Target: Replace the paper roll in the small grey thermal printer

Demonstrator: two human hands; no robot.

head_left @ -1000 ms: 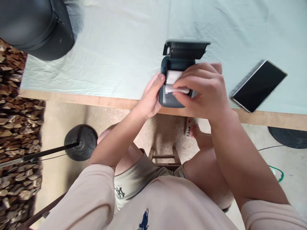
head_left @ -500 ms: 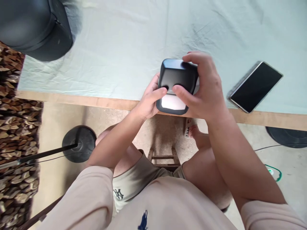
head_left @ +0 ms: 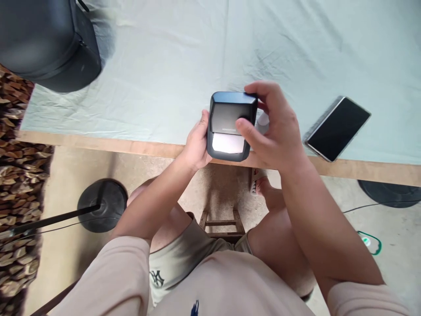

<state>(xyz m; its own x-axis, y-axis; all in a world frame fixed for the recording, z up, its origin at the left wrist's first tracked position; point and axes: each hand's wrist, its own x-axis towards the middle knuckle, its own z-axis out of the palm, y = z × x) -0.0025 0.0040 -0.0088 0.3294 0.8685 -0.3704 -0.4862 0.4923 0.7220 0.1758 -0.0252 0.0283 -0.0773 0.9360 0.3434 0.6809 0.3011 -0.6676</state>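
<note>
A small black box-like device (head_left: 232, 116) with rounded corners is held above the table's front edge. Its lower face carries a bright, whitish panel, and faint lettering runs just above that. My left hand (head_left: 197, 142) grips its left side, thumb along the edge and the other fingers hidden beneath. On the other side, my right hand (head_left: 278, 127) has its index finger at the upper right corner and its thumb pressed on the front. A small whitish piece (head_left: 263, 121) shows between the device and my right palm; what it is I cannot make out.
A phone (head_left: 338, 128) lies dark on the pale cloth (head_left: 158, 66) to the right. At the far left stands a large black zipped case (head_left: 49, 48). Below are a wooden stool (head_left: 222, 223), a round black stand base (head_left: 102, 205) and stacked firewood (head_left: 19, 197).
The device has come slightly left and turned more squarely toward me. My left thumb has moved off its front face to the side edge. The view has shifted a little.
</note>
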